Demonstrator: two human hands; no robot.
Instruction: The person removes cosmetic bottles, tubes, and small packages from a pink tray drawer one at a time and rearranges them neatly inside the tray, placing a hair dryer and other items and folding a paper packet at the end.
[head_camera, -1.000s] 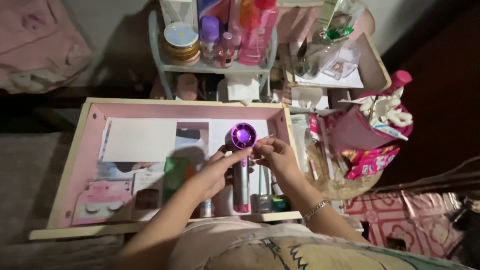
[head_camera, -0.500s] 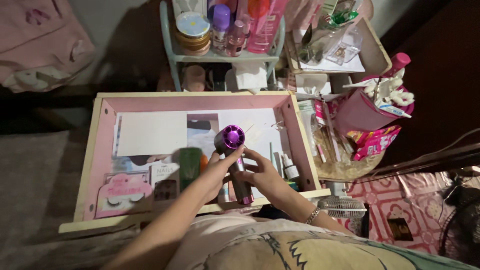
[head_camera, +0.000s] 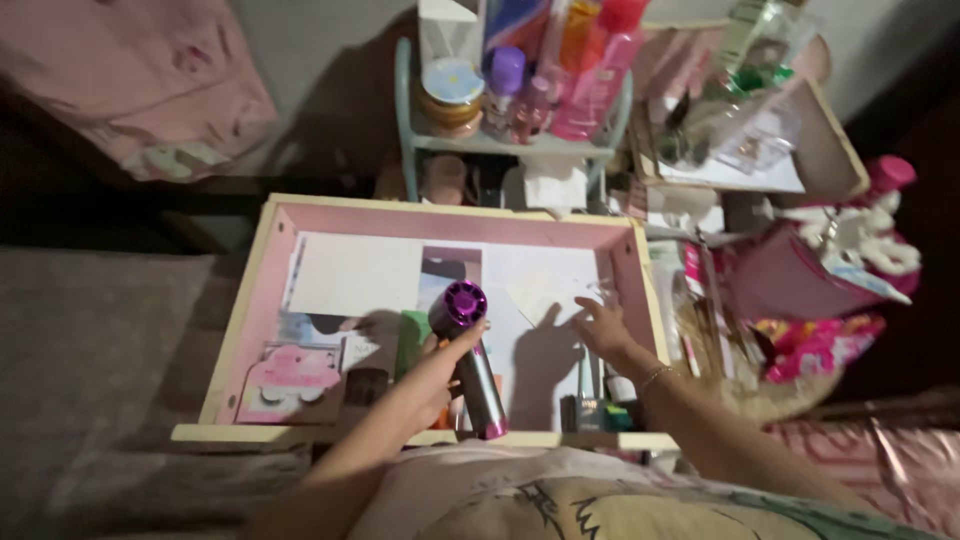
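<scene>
My left hand (head_camera: 432, 378) grips a purple and grey hair dryer (head_camera: 468, 352) by its handle, the round purple head pointing up over the pink drawer (head_camera: 285, 215). My right hand (head_camera: 604, 325) has its fingers spread and reaches toward the right side of the drawer, over white paper sheets (head_camera: 352, 275). It holds nothing. A gold bracelet (head_camera: 655, 376) sits on that wrist. Small dark tubes (head_camera: 590, 412) lie at the drawer's front edge, just below my right hand.
A pink false-eyelash case (head_camera: 288, 382) and a green box (head_camera: 411, 340) lie in the drawer's left front. Behind it a small shelf (head_camera: 510, 145) carries jars and bottles. A cluttered tray (head_camera: 760, 160) and pink bag (head_camera: 800, 280) stand at the right.
My right hand has let go of the hair dryer and moved right toward the drawer's side. The left hand keeps holding the dryer.
</scene>
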